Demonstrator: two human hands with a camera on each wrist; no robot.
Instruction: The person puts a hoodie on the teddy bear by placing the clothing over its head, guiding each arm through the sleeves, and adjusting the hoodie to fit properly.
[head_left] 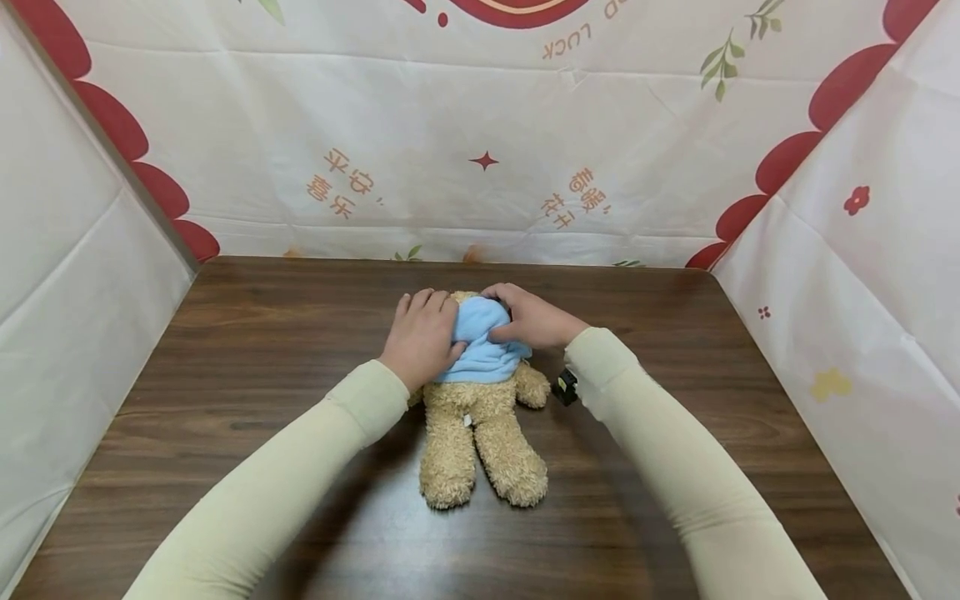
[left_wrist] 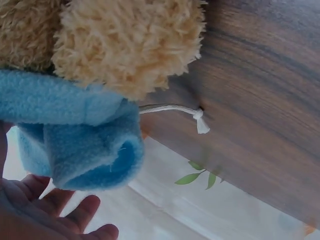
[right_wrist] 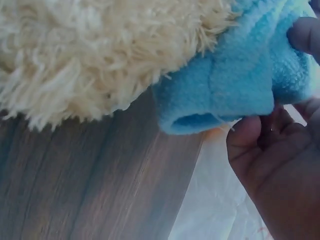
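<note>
A light brown teddy bear [head_left: 483, 450] lies on the table, legs toward me. Bunched over its upper body and most of its head is a blue fleece top [head_left: 480, 362]. My left hand [head_left: 423, 337] holds the top's left side; in the left wrist view its fingers [left_wrist: 82, 212] spread beneath a blue sleeve [left_wrist: 95, 155], the thumb mostly out of frame. At the other side my right hand [head_left: 536, 321] pinches the cloth between thumb and curled fingers, beside another sleeve [right_wrist: 215, 95] in the right wrist view. The bear's face is hidden.
The dark wooden table [head_left: 285, 308] reaches to a white printed cloth [head_left: 450, 108] hung behind it, with further cloth on both sides. A white knotted cord [left_wrist: 200, 120] sticks out from the top. A small black device [head_left: 566, 387] sits by my right cuff.
</note>
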